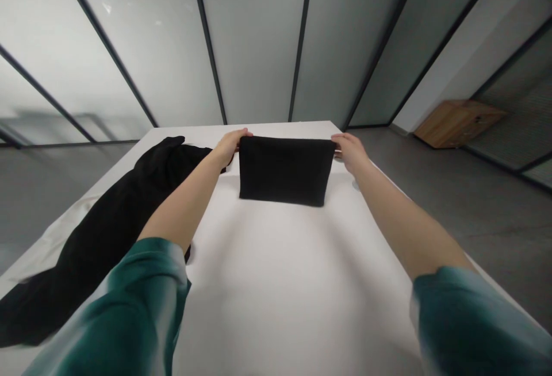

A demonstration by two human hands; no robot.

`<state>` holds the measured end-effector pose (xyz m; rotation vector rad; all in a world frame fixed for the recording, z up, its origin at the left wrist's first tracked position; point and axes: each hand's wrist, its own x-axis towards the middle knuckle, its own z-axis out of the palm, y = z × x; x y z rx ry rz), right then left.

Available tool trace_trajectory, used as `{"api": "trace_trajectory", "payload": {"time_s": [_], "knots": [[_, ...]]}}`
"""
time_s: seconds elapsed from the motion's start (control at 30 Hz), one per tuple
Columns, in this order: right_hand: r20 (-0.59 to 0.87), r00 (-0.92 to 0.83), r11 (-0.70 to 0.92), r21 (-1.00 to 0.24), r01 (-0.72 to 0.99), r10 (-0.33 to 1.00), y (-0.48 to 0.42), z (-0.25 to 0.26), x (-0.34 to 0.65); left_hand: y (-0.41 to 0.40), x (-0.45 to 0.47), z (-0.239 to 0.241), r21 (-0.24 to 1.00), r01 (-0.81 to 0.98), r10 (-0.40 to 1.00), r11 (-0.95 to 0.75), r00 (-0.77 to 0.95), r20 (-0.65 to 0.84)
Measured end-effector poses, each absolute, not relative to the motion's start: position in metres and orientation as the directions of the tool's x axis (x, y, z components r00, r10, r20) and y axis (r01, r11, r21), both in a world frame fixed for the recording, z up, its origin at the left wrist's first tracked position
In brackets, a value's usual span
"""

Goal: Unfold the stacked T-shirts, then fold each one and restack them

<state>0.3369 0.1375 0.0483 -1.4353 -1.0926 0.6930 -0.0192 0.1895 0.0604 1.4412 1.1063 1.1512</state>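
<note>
A folded black cloth (284, 170) lies as a neat rectangle on the white table (280, 284), toward its far end. My left hand (230, 145) grips the cloth's far left corner, fingers curled over the edge. My right hand (351, 150) pinches the far right corner. Both arms stretch forward, with green sleeves near the camera.
A pile of loose black garments (107, 221) sprawls along the table's left side, close to my left arm. Frosted glass wall panels stand behind the table. A wooden box (457, 122) sits on the grey floor at the right.
</note>
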Motion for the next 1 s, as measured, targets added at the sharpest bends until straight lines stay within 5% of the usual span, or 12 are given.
{"api": "trace_trajectory", "payload": {"time_s": [0.27,0.33,0.47,0.63,0.83,1.0], "knots": [[0.493,0.29,0.327,-0.82,0.47,0.82,0.144,0.077,0.337,0.179,-0.034,0.11,0.894,0.155,0.906,-0.421,0.109,0.409],[0.474,0.237,0.311,-0.806,0.503,0.848,0.116,0.052,0.34,0.151,-0.045,0.089,0.888,0.251,0.921,-0.386,0.165,0.354],[0.281,0.123,0.15,-0.778,0.61,0.952,0.066,-0.011,0.354,0.101,-0.065,0.032,0.755,0.654,0.989,-0.041,0.134,-0.062],[0.263,0.106,0.098,-0.659,0.746,0.959,0.061,-0.05,0.35,0.082,-0.047,-0.008,0.501,0.849,0.986,-0.167,0.138,0.094],[0.326,-0.192,0.308,-0.351,0.884,0.925,0.073,-0.073,0.313,0.063,-0.002,-0.036,0.244,0.86,0.891,-0.448,0.408,0.197],[0.274,-0.205,0.262,-0.193,0.946,0.94,0.06,-0.074,0.299,0.062,-0.002,-0.05,0.179,0.885,0.894,-0.43,0.391,0.218]]}}
